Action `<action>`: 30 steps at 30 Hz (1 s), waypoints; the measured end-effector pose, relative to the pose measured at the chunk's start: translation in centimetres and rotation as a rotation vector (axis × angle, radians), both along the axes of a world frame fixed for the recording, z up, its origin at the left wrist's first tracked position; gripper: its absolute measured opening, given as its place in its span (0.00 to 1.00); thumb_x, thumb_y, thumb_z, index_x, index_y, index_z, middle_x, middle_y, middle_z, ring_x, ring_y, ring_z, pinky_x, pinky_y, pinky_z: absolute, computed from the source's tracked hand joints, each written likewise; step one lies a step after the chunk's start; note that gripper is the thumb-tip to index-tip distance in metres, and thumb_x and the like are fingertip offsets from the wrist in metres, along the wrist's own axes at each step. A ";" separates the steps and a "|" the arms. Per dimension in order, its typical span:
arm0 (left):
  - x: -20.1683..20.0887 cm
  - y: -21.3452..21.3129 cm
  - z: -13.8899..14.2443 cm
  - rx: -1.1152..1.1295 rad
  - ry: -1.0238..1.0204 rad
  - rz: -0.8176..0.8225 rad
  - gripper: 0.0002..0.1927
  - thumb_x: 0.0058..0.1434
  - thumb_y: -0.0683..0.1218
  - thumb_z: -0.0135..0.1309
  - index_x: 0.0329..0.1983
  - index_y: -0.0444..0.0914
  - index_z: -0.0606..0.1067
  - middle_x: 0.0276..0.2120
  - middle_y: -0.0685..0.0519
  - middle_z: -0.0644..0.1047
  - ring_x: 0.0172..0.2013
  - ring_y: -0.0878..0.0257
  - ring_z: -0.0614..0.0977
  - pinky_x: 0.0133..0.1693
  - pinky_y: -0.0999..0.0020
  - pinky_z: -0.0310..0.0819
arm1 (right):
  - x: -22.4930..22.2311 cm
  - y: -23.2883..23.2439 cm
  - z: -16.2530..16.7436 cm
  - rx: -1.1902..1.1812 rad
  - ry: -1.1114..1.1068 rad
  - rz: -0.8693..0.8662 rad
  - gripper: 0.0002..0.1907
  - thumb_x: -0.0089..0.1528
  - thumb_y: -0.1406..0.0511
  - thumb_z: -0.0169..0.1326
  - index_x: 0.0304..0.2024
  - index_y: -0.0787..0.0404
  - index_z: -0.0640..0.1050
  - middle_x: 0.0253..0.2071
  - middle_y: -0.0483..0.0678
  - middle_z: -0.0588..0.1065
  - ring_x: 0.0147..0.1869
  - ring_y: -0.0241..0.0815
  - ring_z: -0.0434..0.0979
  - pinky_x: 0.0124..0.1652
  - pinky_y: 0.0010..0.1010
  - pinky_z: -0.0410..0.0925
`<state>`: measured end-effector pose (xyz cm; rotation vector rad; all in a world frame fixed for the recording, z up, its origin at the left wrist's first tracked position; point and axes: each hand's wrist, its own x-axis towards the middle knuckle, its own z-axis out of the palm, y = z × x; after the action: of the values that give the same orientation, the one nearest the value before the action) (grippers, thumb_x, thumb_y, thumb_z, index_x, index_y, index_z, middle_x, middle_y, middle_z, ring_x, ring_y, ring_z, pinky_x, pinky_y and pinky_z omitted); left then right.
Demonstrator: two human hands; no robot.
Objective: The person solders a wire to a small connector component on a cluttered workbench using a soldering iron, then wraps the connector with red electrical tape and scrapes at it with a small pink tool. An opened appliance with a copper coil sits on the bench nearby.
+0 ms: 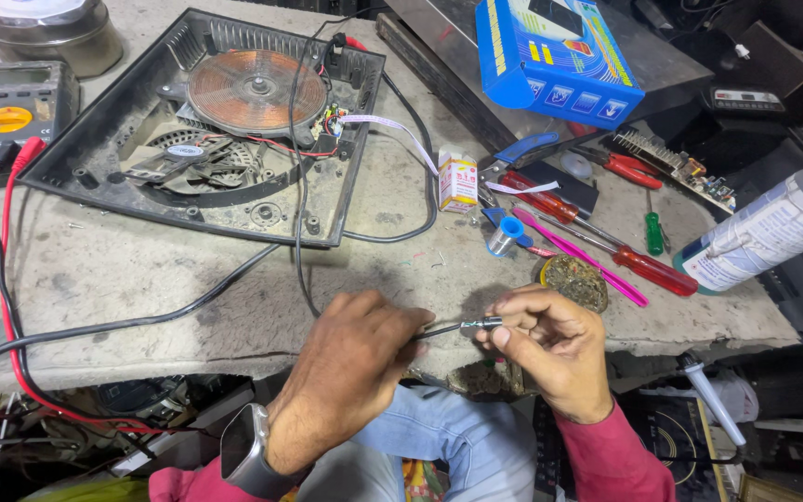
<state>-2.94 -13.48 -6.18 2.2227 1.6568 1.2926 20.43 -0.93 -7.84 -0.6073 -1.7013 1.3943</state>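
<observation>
Both hands meet at the surface (123, 270) edge: left hand (350, 372) and right hand (550, 344) pinch a thin metal tool (462, 326) (possibly tweezers). The opened cooker (206, 121) lies apart, unassembled.

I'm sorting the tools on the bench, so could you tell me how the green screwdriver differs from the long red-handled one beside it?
The green screwdriver is short and lies roughly straight up the picture; the red-handled screwdriver is much longer and lies diagonally. The green handle looks opaque, the red one translucent. Both rest untouched on the workbench.
</observation>
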 end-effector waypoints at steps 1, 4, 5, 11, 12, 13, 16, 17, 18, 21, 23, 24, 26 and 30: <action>0.0 0.1 -0.1 -0.037 0.027 0.021 0.18 0.60 0.46 0.59 0.54 0.40 0.77 0.34 0.53 0.80 0.43 0.53 0.78 0.46 0.58 0.67 | -0.1 0.0 0.2 0.032 -0.044 0.001 0.10 0.58 0.77 0.57 0.43 0.69 0.80 0.44 0.54 0.78 0.42 0.40 0.85 0.35 0.25 0.76; -0.3 -0.5 -0.3 0.113 -0.013 -0.004 0.25 0.57 0.51 0.62 0.55 0.34 0.74 0.40 0.48 0.79 0.45 0.48 0.77 0.47 0.55 0.66 | -0.2 0.1 0.5 0.129 -0.157 0.023 0.09 0.59 0.76 0.56 0.42 0.70 0.83 0.48 0.51 0.75 0.42 0.36 0.83 0.37 0.23 0.74; -0.5 -0.6 -0.3 0.135 0.016 0.001 0.26 0.57 0.51 0.62 0.55 0.33 0.74 0.43 0.47 0.79 0.46 0.48 0.76 0.49 0.55 0.66 | -0.3 0.2 0.6 0.172 -0.176 0.045 0.09 0.59 0.76 0.57 0.42 0.70 0.83 0.48 0.50 0.75 0.41 0.35 0.82 0.38 0.21 0.73; -1.7 -1.5 -0.1 0.089 0.102 -0.016 0.23 0.57 0.47 0.60 0.53 0.33 0.74 0.50 0.45 0.77 0.52 0.46 0.75 0.54 0.52 0.66 | -1.9 0.3 0.5 0.081 -0.337 0.020 0.05 0.58 0.72 0.65 0.36 0.67 0.82 0.36 0.46 0.78 0.34 0.27 0.72 0.32 0.19 0.66; -1.9 -1.6 0.0 0.099 0.108 -0.019 0.22 0.57 0.47 0.59 0.52 0.33 0.75 0.50 0.45 0.77 0.53 0.46 0.75 0.55 0.52 0.67 | -2.2 0.3 0.4 0.026 -0.389 -0.024 0.05 0.58 0.71 0.67 0.35 0.67 0.83 0.31 0.45 0.79 0.31 0.27 0.71 0.30 0.20 0.64; -2.2 -1.7 0.0 0.108 0.113 -0.023 0.21 0.57 0.46 0.59 0.52 0.33 0.75 0.51 0.45 0.77 0.53 0.46 0.75 0.56 0.52 0.67 | -2.5 0.3 0.5 0.027 -0.392 -0.018 0.06 0.58 0.71 0.67 0.35 0.66 0.82 0.31 0.44 0.78 0.30 0.27 0.71 0.29 0.20 0.64; -3.1 -2.5 0.0 0.078 0.137 -0.029 0.16 0.57 0.42 0.57 0.48 0.32 0.76 0.51 0.45 0.77 0.53 0.46 0.75 0.55 0.53 0.68 | -3.1 0.3 0.7 0.018 -0.378 0.017 0.07 0.57 0.71 0.66 0.36 0.66 0.81 0.31 0.42 0.79 0.31 0.26 0.72 0.30 0.20 0.65; -3.4 -2.6 0.0 0.072 0.149 -0.018 0.16 0.56 0.41 0.56 0.47 0.32 0.76 0.52 0.45 0.77 0.53 0.46 0.76 0.55 0.54 0.68 | -3.1 0.4 0.9 0.012 -0.357 0.036 0.08 0.56 0.72 0.66 0.37 0.66 0.81 0.32 0.43 0.80 0.33 0.26 0.74 0.31 0.20 0.67; -3.6 -2.7 0.0 0.067 0.159 -0.009 0.16 0.54 0.40 0.55 0.47 0.32 0.76 0.52 0.44 0.77 0.54 0.46 0.76 0.54 0.55 0.69 | -3.2 0.5 1.1 0.006 -0.336 0.055 0.08 0.56 0.72 0.66 0.37 0.66 0.80 0.34 0.44 0.81 0.34 0.26 0.76 0.33 0.19 0.69; -4.0 -2.6 0.0 0.053 0.167 -0.005 0.17 0.51 0.38 0.54 0.46 0.33 0.77 0.51 0.46 0.78 0.53 0.47 0.76 0.54 0.55 0.69 | -3.7 0.7 1.6 -0.106 -0.264 0.127 0.13 0.54 0.73 0.65 0.40 0.62 0.77 0.35 0.45 0.82 0.35 0.28 0.79 0.33 0.20 0.71; -4.0 -2.7 0.0 0.040 0.139 -0.009 0.16 0.52 0.38 0.55 0.45 0.34 0.78 0.49 0.47 0.78 0.52 0.48 0.76 0.53 0.55 0.69 | -3.8 0.5 1.8 -0.115 -0.296 0.134 0.12 0.55 0.73 0.64 0.41 0.62 0.79 0.35 0.45 0.82 0.36 0.28 0.79 0.34 0.21 0.71; -4.0 -2.8 0.0 0.031 0.110 -0.013 0.14 0.53 0.39 0.56 0.44 0.34 0.78 0.49 0.48 0.78 0.51 0.48 0.76 0.52 0.55 0.69 | -3.8 0.3 1.9 -0.122 -0.312 0.135 0.12 0.55 0.73 0.64 0.42 0.62 0.79 0.36 0.45 0.82 0.37 0.29 0.79 0.35 0.21 0.70; -4.0 -3.0 0.0 0.023 0.073 -0.023 0.13 0.55 0.40 0.57 0.44 0.34 0.78 0.48 0.48 0.78 0.50 0.48 0.76 0.51 0.55 0.69 | -3.9 -0.3 2.0 0.042 -0.441 0.103 0.08 0.57 0.72 0.65 0.40 0.63 0.83 0.36 0.45 0.83 0.38 0.30 0.79 0.37 0.22 0.71; -4.0 -3.3 0.1 0.025 0.052 -0.024 0.13 0.56 0.40 0.58 0.44 0.35 0.77 0.49 0.49 0.78 0.51 0.48 0.76 0.52 0.55 0.68 | -3.9 -1.8 2.3 0.337 -0.375 0.160 0.06 0.60 0.70 0.64 0.40 0.66 0.85 0.37 0.47 0.82 0.41 0.36 0.80 0.42 0.26 0.71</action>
<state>-6.99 -16.75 -6.05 2.3023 1.6349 1.2673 16.49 -2.76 -5.55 -0.5748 -2.2683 1.1073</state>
